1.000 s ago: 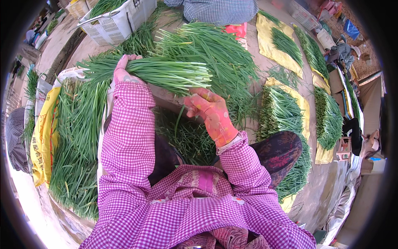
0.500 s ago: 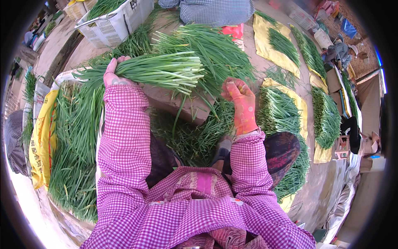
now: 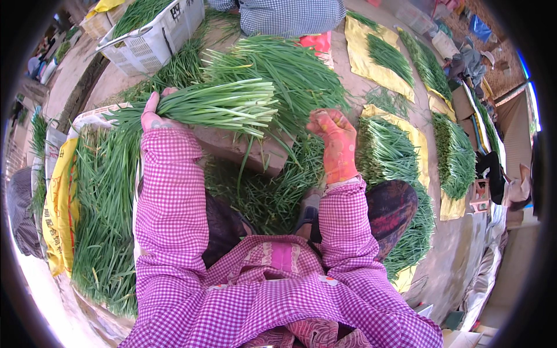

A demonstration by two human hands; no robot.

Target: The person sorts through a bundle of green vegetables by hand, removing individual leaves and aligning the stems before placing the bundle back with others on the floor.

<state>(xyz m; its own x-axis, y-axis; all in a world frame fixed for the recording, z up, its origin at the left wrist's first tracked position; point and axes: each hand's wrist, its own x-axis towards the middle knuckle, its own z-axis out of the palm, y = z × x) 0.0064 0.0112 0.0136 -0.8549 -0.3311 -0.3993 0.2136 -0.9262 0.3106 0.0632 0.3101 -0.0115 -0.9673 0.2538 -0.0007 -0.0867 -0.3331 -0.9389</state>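
A bunch of long green garlic chives [image 3: 220,105] lies across my left hand [image 3: 155,111], which is closed round its leafy part. The pale cut stems point right and the leaves hang off to the left. My right hand [image 3: 333,130], in a reddish patterned glove, is raised apart from the bunch with its fingers curled; whether anything is pinched in them is hidden. Just beyond both hands lies a big loose heap of chives [image 3: 290,69]. Under the bunch stands a brownish block [image 3: 243,148], and loose leaves [image 3: 255,200] cover the ground between my feet.
More chives [image 3: 104,214] fill the left side beside a yellow sack [image 3: 58,209]. A white crate [image 3: 154,43] stands far left. Chives in rows [image 3: 386,151] lie on yellow sheets [image 3: 354,49] at right. A person in a checked top [image 3: 290,16] sits ahead.
The whole view has shifted slightly, with the scene sliding left. My left hand with the chives is a little lower, and the fingers of my right hand have turned slightly.
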